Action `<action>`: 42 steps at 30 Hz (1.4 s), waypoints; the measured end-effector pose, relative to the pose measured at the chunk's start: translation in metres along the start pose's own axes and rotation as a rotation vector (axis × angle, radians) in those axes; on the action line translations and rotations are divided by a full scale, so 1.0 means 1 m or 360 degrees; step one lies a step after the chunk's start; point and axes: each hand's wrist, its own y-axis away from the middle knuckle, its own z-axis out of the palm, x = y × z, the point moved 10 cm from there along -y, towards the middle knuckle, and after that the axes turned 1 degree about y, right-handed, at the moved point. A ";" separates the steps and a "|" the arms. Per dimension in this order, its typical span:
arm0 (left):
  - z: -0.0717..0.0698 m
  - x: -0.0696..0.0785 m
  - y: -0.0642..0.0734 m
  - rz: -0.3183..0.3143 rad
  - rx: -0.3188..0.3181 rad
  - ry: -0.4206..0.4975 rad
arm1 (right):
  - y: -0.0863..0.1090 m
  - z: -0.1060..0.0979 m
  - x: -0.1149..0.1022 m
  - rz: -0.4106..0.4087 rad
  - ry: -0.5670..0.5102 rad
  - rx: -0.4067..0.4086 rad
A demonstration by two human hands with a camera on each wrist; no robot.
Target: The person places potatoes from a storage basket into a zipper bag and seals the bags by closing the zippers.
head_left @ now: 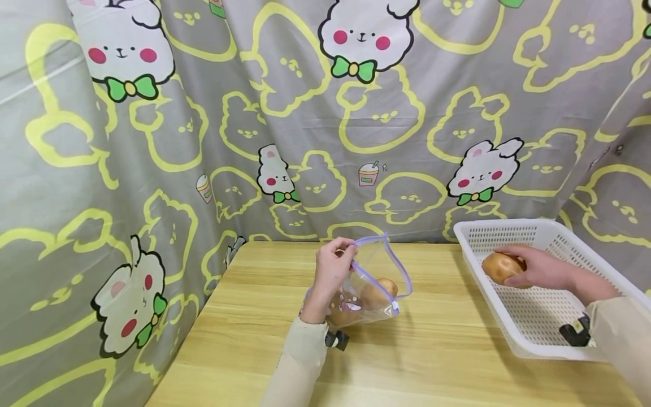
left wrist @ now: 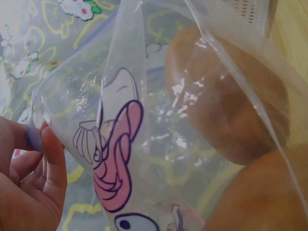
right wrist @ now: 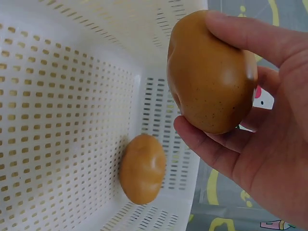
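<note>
My left hand (head_left: 331,268) pinches the purple-edged rim of a clear zip bag (head_left: 342,314) with printed cartoon figures. The bag's mouth gapes toward the right. Inside it lie two brown potatoes, an upper potato (left wrist: 226,96) and a lower potato (left wrist: 264,197), seen through the plastic in the left wrist view. Over the white basket, my right hand (head_left: 546,268) grips another potato (right wrist: 211,72) between thumb and fingers. Below that hand, one more potato (right wrist: 143,169) rests on the basket floor; in the head view I cannot make it out separately.
The white perforated basket (head_left: 500,322) stands at the right of the wooden table (head_left: 244,316). A grey curtain (head_left: 305,130) with cartoon prints hangs behind the table and along its left side. Dark wrist cameras sit under both wrists, the right one inside the basket's outline.
</note>
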 end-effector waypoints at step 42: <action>0.003 0.002 0.002 -0.0018 -0.0005 -0.0057 | -0.035 0.023 -0.162 -0.0344 0.0140 0.0007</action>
